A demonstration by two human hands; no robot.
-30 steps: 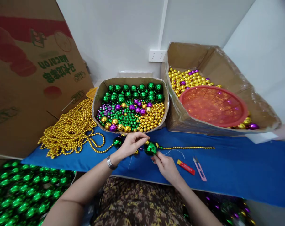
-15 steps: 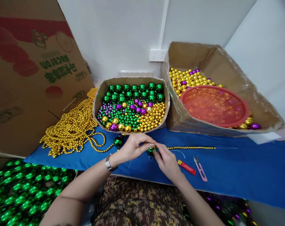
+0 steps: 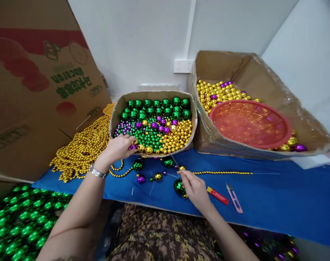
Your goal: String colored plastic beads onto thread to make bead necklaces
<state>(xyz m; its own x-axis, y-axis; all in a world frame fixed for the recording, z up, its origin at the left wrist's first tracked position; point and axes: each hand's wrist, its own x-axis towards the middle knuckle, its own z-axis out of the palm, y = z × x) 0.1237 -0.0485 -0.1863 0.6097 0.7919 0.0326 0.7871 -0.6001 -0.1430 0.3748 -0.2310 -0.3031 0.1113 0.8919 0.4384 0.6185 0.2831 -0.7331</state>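
The left hand [image 3: 118,146] dips into the bead box [image 3: 114,116], its grip curled over beads, hard to tell if clamped. The right hand [image 3: 196,188] pinches a thin needle [image 3: 175,161] just above the blue worktop [image 3: 276,195], where the strung beads [image 3: 154,177] lie.

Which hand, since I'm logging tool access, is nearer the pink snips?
Right. The right hand, pinching a thin wire, is over the blue cloth just left of the pink snips, a small red tool between them; the left hand is far left, in the bead box.
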